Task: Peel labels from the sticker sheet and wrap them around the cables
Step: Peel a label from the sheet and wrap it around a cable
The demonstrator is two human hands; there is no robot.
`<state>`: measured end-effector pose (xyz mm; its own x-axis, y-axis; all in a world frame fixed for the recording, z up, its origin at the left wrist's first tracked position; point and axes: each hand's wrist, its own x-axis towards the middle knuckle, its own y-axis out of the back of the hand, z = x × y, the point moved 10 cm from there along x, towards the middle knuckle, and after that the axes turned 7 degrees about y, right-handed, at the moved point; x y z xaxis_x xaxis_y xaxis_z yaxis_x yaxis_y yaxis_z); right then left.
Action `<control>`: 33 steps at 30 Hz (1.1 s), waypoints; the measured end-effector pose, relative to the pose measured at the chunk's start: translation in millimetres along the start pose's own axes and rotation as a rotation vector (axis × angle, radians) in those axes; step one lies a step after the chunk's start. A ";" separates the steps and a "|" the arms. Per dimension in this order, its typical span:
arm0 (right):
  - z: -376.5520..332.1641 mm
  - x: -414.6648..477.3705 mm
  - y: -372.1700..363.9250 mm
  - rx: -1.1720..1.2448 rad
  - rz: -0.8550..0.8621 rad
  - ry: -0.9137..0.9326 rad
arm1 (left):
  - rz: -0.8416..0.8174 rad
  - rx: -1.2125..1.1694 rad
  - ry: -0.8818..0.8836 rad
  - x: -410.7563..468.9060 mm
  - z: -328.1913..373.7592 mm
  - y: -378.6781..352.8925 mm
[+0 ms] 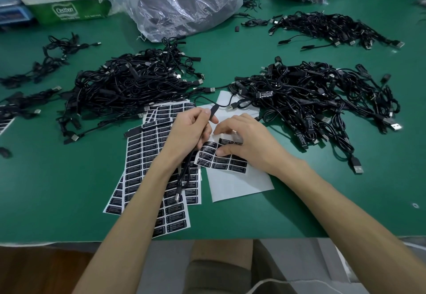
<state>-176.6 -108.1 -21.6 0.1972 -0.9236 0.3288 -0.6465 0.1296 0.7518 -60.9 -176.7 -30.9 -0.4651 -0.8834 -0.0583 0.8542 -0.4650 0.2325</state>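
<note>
Forearms reach forward; left hand (pixel 191 130) grips a cable (pixel 212 111), right hand (pixel 250 142) bent-fingered, thumb pressing down

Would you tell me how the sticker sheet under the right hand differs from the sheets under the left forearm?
The sheet under the right hand shows only a few rows of labels; the sheets under the left forearm are nearly full. The first is one sheet; the others overlap, fanned. Both carry black labels with white print.
</note>
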 end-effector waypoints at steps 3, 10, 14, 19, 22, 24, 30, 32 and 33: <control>-0.9 -0.9 0.8 0.022 0.004 -0.002 | 0.005 0.008 0.006 0.1 -0.6 0.2; -1.8 -0.7 -1.0 0.044 -0.010 -0.007 | -0.001 0.007 0.001 0.5 -0.3 0.3; 1.7 -1.3 -2.3 0.091 -0.021 -0.039 | 0.003 0.007 -0.001 0.6 -0.8 0.8; 1.9 0.6 -2.5 0.056 -0.042 -0.032 | 0.005 0.017 -0.002 0.7 -1.2 0.6; -0.6 0.9 -4.4 0.029 -0.068 -0.012 | 0.008 0.014 -0.002 0.4 -0.4 0.8; -0.4 0.4 -4.8 0.031 -0.071 -0.015 | 0.009 0.017 -0.001 0.3 -0.3 0.5; -0.7 0.8 -5.2 -0.001 -0.072 -0.020 | 0.021 0.009 -0.004 1.0 -1.1 2.5; 0.4 0.9 -2.6 0.009 -0.047 -0.034 | 0.054 -0.033 -0.001 1.5 -1.7 6.9; 1.0 0.7 -1.0 0.021 -0.033 -0.040 | 0.072 -0.055 0.001 1.7 -2.1 8.8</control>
<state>-176.6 -109.2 -22.7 0.1888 -0.9411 0.2805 -0.6556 0.0919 0.7495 -53.6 -182.4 -31.0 -0.4020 -0.9146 -0.0443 0.8969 -0.4030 0.1823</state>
